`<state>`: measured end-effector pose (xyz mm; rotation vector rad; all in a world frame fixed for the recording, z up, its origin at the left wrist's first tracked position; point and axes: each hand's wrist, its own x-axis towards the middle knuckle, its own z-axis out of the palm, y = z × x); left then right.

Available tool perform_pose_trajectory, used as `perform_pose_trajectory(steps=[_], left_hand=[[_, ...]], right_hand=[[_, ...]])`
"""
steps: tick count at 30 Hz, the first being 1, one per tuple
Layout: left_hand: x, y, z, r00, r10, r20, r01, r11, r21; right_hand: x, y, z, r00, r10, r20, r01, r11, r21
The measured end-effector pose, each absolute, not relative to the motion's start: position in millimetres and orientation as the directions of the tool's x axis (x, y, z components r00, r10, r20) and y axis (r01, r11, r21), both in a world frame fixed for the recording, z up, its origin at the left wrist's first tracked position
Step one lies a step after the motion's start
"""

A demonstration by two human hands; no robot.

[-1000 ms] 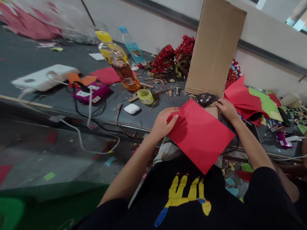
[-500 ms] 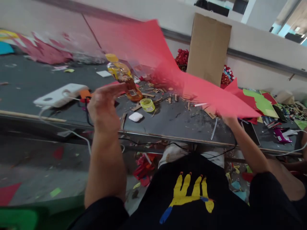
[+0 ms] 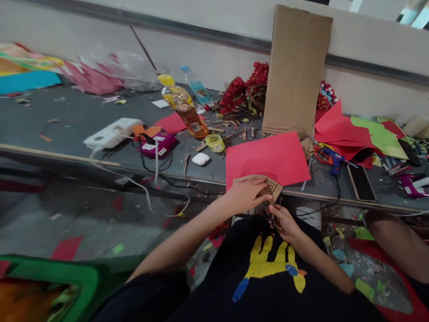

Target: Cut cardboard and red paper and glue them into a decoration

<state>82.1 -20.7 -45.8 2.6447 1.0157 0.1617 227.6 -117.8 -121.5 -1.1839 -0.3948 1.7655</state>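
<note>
Once the red sheet (image 3: 264, 156) had come down flat at the counter's (image 3: 77, 107) front edge, the left hand (image 3: 248, 193) was free to pinch the cardboard piece (image 3: 276, 188) over its near side; the right hand (image 3: 285, 224) met the lower corner, grip unclear.

The single view looks from the wearer's head, forward and steeply down past the black T-shirt with a yellow-and-blue print (image 3: 273, 266), across the dark grey, cluttered table (image 3: 134, 103) toward the pale wall (image 3: 208, 22) beyond.
</note>
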Motion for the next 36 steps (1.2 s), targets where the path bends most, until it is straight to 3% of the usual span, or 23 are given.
perform_pose_trajectory(steps=[7, 10, 12, 15, 18, 21, 23, 31, 36], left_hand=[[94, -27, -65, 0.692, 0.722, -0.006, 0.684, -0.653, 0.324], [97, -28, -65, 0.680, 0.733, -0.024, 0.699, -0.637, 0.326], [98, -28, -66, 0.680, 0.733, -0.024, 0.698, -0.637, 0.327], [97, -28, -71, 0.680, 0.733, -0.002, 0.693, -0.642, 0.328], [96, -28, -76, 0.680, 0.733, 0.020, 0.685, -0.645, 0.338], [95, -28, -78, 0.694, 0.720, 0.028, 0.666, -0.656, 0.355], [95, -26, -74, 0.696, 0.717, 0.037, 0.663, -0.662, 0.349], [65, -2, -44, 0.764, 0.643, -0.054, 0.587, -0.657, 0.473], [55, -5, -56, 0.715, 0.697, -0.053, 0.650, -0.636, 0.416]], right_hand=[[234, -124, -131, -0.124, 0.834, -0.538, -0.436, -0.533, -0.725], [245, -127, -137, -0.059, 0.902, -0.427, -0.149, -0.431, -0.890], [258, -127, -137, 0.085, 0.975, -0.204, 0.207, -0.218, -0.954], [277, -120, -133, 0.123, 0.968, 0.218, 0.653, 0.086, -0.753], [287, -104, -128, -0.152, 0.924, 0.351, 0.836, 0.309, -0.453], [287, -88, -125, -0.439, 0.865, 0.246, 0.850, 0.488, -0.200], [284, -80, -125, -0.502, 0.840, 0.206, 0.836, 0.532, -0.133], [276, -71, -125, -0.414, 0.864, 0.285, 0.861, 0.474, -0.186], [275, -69, -127, -0.392, 0.872, 0.294, 0.856, 0.462, -0.230]])
